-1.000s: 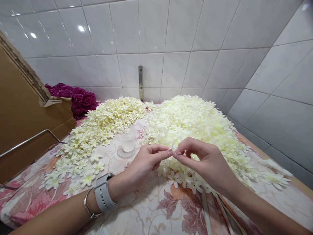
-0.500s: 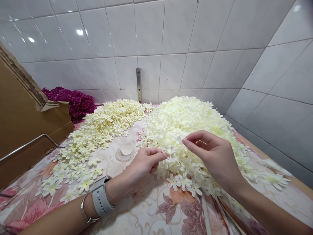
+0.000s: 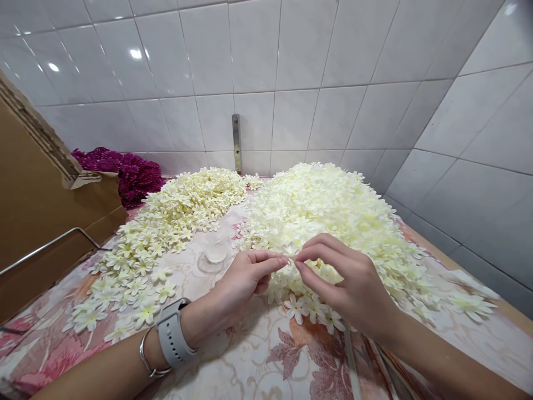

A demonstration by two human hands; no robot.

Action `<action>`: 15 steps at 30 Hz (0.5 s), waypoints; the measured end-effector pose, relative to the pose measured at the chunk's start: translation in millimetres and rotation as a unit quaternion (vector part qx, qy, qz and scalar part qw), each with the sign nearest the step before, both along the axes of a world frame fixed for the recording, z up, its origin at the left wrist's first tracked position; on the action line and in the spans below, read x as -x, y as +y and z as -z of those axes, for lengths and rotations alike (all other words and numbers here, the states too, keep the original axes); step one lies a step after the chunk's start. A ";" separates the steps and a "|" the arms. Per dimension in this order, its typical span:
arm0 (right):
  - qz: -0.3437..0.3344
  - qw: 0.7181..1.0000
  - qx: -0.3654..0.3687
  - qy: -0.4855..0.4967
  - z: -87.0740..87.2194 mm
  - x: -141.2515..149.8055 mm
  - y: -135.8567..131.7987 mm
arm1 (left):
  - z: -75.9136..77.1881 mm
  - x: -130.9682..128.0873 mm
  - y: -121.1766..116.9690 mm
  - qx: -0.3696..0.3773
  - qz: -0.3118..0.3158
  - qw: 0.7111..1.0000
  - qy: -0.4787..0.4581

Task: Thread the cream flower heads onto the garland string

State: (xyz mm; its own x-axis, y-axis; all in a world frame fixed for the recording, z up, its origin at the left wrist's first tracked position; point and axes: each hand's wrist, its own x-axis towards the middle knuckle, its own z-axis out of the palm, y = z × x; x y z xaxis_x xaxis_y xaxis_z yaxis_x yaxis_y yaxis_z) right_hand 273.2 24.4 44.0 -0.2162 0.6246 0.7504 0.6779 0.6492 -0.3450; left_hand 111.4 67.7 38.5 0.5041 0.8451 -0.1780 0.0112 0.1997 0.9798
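Head view: left hand (image 3: 247,275) pinches one white artificial flower (image 3: 288,248); right hand (image 3: 353,280) close against it, grip uncertain. Clear dish (image 3: 216,254) between two flower heaps (image 3: 320,200), contents indistinct.

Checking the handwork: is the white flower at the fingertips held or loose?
Held: the left hand is closed in a pinch with the white flower at its tip. Whether the right hand grips it too, cannot tell.

One close head-height view, forward and down over the tablecloth (image 3: 237,355)
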 end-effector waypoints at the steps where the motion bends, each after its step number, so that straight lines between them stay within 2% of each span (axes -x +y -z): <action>1: 0.012 1.000 0.014 0.017 -1.8 -1.6 -0.1 | -0.5 -0.2 -0.1 0.002 0.001 1.000 0.004; 3: 0.055 0.997 0.021 0.051 -4.8 -6.6 1.1 | -1.5 -0.6 -0.3 0.009 -0.002 1.000 0.016; 5: 0.120 0.990 -0.005 0.073 -6.1 -13.0 4.2 | -2.2 -0.9 -0.5 0.016 -0.009 1.000 0.024; 7: 0.185 0.980 -0.048 0.059 -5.5 -18.3 8.0 | -2.3 -0.8 -0.9 0.022 -0.019 0.999 0.021; 9: 0.205 0.975 -0.081 0.012 -3.8 -19.9 10.8 | -2.3 -0.3 -1.4 0.023 -0.031 0.999 0.010; 10: 0.186 0.979 -0.087 -0.015 -2.7 -19.1 11.3 | -2.2 0.1 -1.7 0.021 -0.035 0.999 0.005; 13: 0.061 0.994 -0.052 -0.072 0.6 -12.7 9.7 | -2.1 1.3 -2.3 0.009 -0.015 1.000 -0.010; 15: 0.014 0.995 -0.041 -0.089 2.5 -8.3 7.6 | -2.0 1.5 -2.2 0.020 -0.010 0.999 -0.035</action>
State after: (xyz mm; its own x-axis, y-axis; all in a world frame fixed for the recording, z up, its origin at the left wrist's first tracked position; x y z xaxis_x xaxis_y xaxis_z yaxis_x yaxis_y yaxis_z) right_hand 281.5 31.9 41.5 -0.3333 0.5707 0.7505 0.7414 0.6504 -0.1653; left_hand 109.9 65.5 40.5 0.5000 0.8477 -0.1770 -0.0623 0.2391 0.9690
